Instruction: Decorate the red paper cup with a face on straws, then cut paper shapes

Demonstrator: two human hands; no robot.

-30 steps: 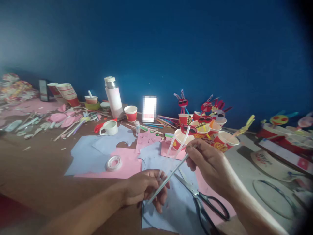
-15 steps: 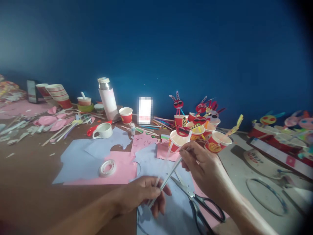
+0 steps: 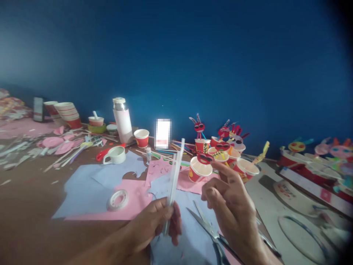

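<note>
My left hand (image 3: 162, 221) holds pale translucent straws (image 3: 174, 178) nearly upright between thumb and fingers. To their right, my right hand (image 3: 231, 202) is raised with the index finger stretched out and the other fingers bent, holding nothing visible. That fingertip appears near a red paper face with dark glasses (image 3: 205, 158) on a red and white paper cup (image 3: 200, 171). Black-handled scissors (image 3: 206, 225) lie on blue paper (image 3: 190, 235) between my hands, partly hidden by my right hand. A white tape roll (image 3: 118, 200) rests on pink paper (image 3: 135, 189) at the left.
A white flask (image 3: 123, 123), a paper cup (image 3: 141, 139) and a white mug (image 3: 114, 155) stand further back. Decorated cups (image 3: 246, 169) crowd the right side. Paper scraps and sticks (image 3: 64, 147) are scattered at the left, before stacked cups (image 3: 68, 114).
My right hand has let go of the straws' upper end and moved right, its index finger now extended. The straws have swung more upright in my left hand. The view has shifted slightly upward.
</note>
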